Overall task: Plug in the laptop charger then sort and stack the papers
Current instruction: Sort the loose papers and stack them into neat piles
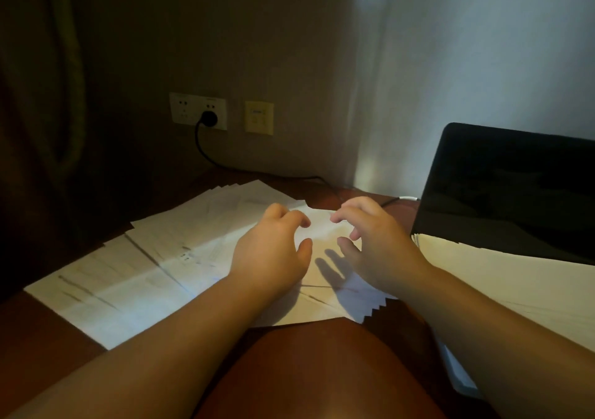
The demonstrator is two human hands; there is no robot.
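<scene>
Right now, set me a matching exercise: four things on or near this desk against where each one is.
Things:
1. black plug
2. laptop
3. cream paper stack
4. yellowish wall plate

Places:
A. at the desk's right, screen dark
B. in the white wall socket
C. on the wall, right of the socket
D. in front of the laptop

Pairs: 1-B, 2-A, 3-D, 4-C
</scene>
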